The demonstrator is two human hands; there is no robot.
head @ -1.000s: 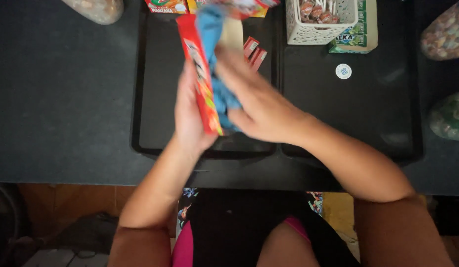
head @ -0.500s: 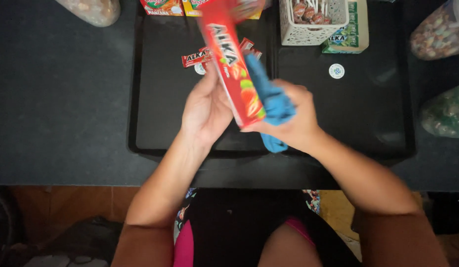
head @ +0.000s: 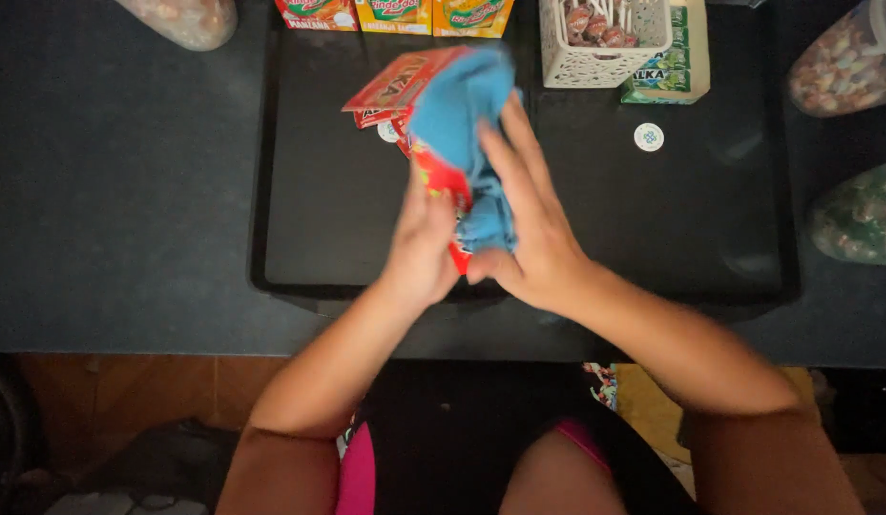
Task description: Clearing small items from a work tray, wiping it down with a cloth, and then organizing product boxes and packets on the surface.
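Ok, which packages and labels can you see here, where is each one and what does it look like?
Red box: long, flat, held above the tray by the left hand, half under a blue cloth pressed by the right hand.
Three small cartons: row at the tray's far edge, red, orange and yellow.
Green packs: stacked beside the white basket.
Round white sticker: on the black tray, right of the hands.

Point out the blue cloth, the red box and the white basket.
blue cloth (head: 460, 114), head view, on its upper fold over the box.
red box (head: 397, 81), head view, on its top face.
white basket (head: 595, 67), head view, on its front wall.
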